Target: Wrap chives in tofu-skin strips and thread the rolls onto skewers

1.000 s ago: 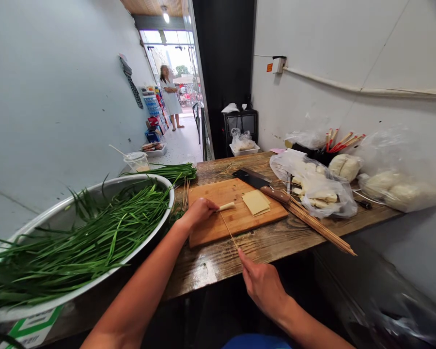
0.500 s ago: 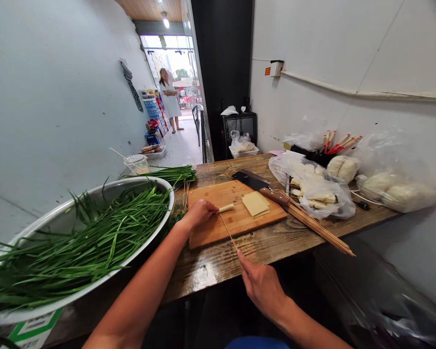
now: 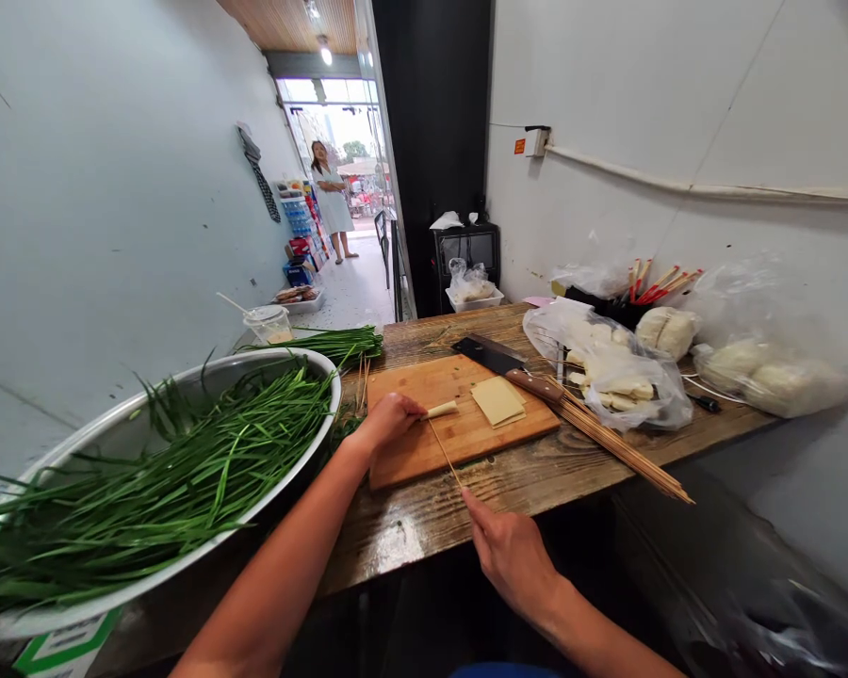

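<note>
Left hand: the left hand (image 3: 388, 419), at the centre of the frame, is closed around a pale rolled piece (image 3: 440, 410), which lies flat on the cutting board (image 3: 459, 424) with one end poking out from the fingers, so it stays steady.
Right hand: the right hand (image 3: 510, 554), lower centre, pinches the near end of a thin skewer (image 3: 444, 452) between thumb and fingertips; the other fingers are curled in.
Skewer: it slants up and left, with its far tip at the exposed end of the roll, roughly in line with the roll's length.
Board: it sits on the wooden surface (image 3: 537, 476) just right of the big metal basin (image 3: 184, 490) of green chives (image 3: 184, 461).
Sheets: flat yellowish sheets (image 3: 498, 400) are stacked on the board's right part, close to the roll.
Knife: a cleaver (image 3: 501, 363) rests across the board's far corner, blade pointing away.
Spare skewers: a bundle (image 3: 618, 443) lies on the surface to the right, in easy reach.
Bags: plastic bags (image 3: 608, 367) of pale food are at the right of the frame.
</note>
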The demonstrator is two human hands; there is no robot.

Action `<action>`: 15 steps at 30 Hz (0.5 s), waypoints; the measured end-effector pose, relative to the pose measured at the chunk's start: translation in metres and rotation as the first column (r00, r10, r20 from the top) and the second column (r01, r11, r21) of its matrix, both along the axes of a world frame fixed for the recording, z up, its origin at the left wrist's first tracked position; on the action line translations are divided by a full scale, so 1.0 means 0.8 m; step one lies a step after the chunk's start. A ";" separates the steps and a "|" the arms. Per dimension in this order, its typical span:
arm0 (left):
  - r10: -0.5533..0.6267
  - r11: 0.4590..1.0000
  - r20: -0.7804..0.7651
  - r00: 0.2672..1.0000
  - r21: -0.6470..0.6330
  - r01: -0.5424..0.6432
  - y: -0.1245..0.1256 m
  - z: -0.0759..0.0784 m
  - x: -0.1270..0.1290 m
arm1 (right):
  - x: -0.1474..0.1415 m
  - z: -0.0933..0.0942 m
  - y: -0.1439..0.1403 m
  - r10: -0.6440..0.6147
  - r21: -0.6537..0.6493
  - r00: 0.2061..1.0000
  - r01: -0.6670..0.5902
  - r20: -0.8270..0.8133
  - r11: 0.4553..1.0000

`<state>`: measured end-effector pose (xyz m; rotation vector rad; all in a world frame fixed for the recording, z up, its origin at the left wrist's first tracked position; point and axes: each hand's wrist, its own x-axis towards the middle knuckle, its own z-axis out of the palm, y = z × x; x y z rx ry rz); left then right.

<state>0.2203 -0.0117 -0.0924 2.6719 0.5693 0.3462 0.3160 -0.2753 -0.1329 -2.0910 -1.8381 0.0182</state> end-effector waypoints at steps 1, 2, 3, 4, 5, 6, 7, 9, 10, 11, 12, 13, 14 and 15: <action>0.002 1.000 -0.003 1.000 0.002 -0.002 0.000 0.000 -0.001 | 0.000 -0.001 0.001 -0.003 0.005 1.000 0.003 -0.001 1.000; 0.001 1.000 -0.007 1.000 0.003 -0.001 0.000 0.000 -0.001 | 0.000 -0.002 0.002 -0.004 0.009 1.000 0.004 -0.001 1.000; -0.001 1.000 -0.011 1.000 0.003 0.001 -0.001 0.000 -0.001 | 0.000 -0.002 0.003 0.000 0.012 1.000 0.000 0.001 1.000; -0.001 1.000 -0.015 1.000 0.001 0.001 -0.001 0.001 -0.002 | -0.001 -0.003 0.004 0.006 0.013 1.000 -0.006 0.004 1.000; 0.002 1.000 -0.018 1.000 -0.003 -0.002 -0.001 0.001 -0.002 | -0.001 -0.003 0.005 0.012 0.015 1.000 -0.012 0.009 1.000; 0.008 1.000 -0.020 1.000 -0.006 -0.008 0.000 0.001 -0.002 | -0.002 -0.004 0.005 0.019 0.018 1.000 -0.019 0.015 1.000; 0.018 1.000 -0.021 1.000 -0.009 -0.018 0.000 0.001 -0.002 | -0.003 -0.004 0.006 0.023 0.021 0.999 -0.023 0.023 1.000; 0.034 0.999 -0.025 0.999 -0.007 -0.035 0.000 0.001 -0.001 | -0.004 -0.006 0.006 0.024 0.031 0.999 -0.026 0.035 0.999; 0.033 0.999 -0.026 0.999 -0.003 -0.033 0.001 0.001 -0.001 | -0.004 -0.007 0.006 0.024 0.040 0.999 -0.026 0.039 0.999; 0.026 1.000 -0.027 0.999 0.003 -0.026 0.001 0.002 -0.001 | -0.005 -0.009 0.005 0.024 0.046 0.999 -0.026 0.043 0.999; 0.018 1.000 -0.027 0.999 0.009 -0.017 0.001 0.002 -0.001 | -0.005 -0.011 0.005 0.024 0.052 0.999 -0.027 0.048 0.998; 0.010 1.000 -0.026 1.000 0.013 -0.009 0.002 0.002 -0.001 | -0.005 -0.013 0.004 0.026 0.057 0.998 -0.029 0.053 0.998; 0.005 1.000 -0.025 1.000 0.016 -0.005 0.002 0.002 -0.001 | -0.005 -0.015 0.004 0.030 0.063 0.998 -0.033 0.058 0.997; 0.006 1.000 -0.026 1.000 0.020 -0.006 0.002 0.001 -0.002 | -0.006 -0.016 0.004 0.035 0.069 0.997 -0.039 0.063 0.997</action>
